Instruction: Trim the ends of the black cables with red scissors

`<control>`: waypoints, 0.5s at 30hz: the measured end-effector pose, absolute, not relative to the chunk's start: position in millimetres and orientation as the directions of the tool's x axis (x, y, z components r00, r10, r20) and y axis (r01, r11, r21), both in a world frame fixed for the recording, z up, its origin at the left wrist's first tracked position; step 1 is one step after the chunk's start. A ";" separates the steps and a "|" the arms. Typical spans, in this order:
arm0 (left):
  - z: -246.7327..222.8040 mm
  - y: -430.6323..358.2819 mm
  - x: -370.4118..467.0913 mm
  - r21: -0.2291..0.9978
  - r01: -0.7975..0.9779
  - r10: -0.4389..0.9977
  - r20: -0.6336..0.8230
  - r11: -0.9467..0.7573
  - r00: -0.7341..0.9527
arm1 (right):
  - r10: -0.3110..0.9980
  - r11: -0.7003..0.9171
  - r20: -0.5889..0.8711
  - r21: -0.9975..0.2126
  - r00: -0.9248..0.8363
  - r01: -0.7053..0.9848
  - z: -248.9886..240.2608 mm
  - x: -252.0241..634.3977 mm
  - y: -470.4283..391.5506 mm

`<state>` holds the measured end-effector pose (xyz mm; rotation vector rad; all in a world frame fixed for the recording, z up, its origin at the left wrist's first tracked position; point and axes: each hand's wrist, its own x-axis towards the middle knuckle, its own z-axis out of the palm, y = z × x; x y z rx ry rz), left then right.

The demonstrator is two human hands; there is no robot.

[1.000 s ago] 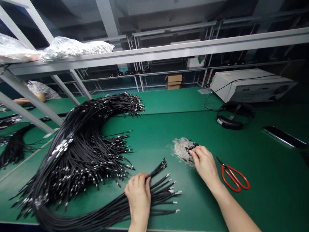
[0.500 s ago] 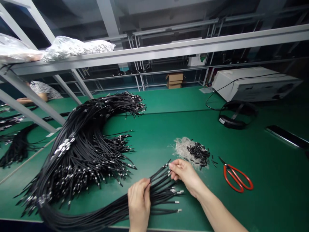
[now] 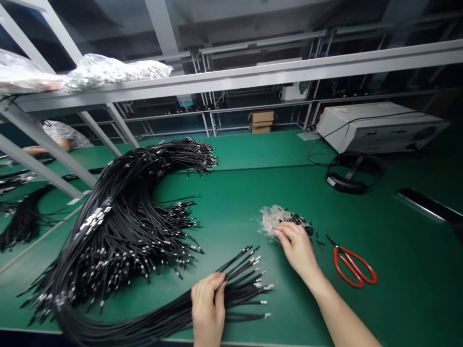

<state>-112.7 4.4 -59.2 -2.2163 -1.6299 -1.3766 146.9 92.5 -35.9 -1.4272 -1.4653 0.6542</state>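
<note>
My left hand is closed round a bundle of black cables near the table's front edge. The cables' ends, several with white or silvery tips, fan out to the right of it. Over a small heap of pale fibres and short black pieces is my right hand, thumb and fingers pinched together. Whatever lies between those fingertips is too small to make out. Red-handled scissors lie to the right of that hand, apart from it.
A large pile of black cables covers the table's left side. At the right are a black headband-like device, a phone-like slab and a white metal box. A grey shelf rail spans above. Another person's arm shows far left.
My right hand has left the cable tips and moved right and away from me, over the heap of scraps. My left hand stays closed on the cables.
</note>
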 end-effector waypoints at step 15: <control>-43.1 3.5 -111.1 0.504 0.786 0.875 0.475 -0.357 0.093 | 0.924 0.182 0.336 -0.806 0.182 0.563 -39.8 186.2 110.0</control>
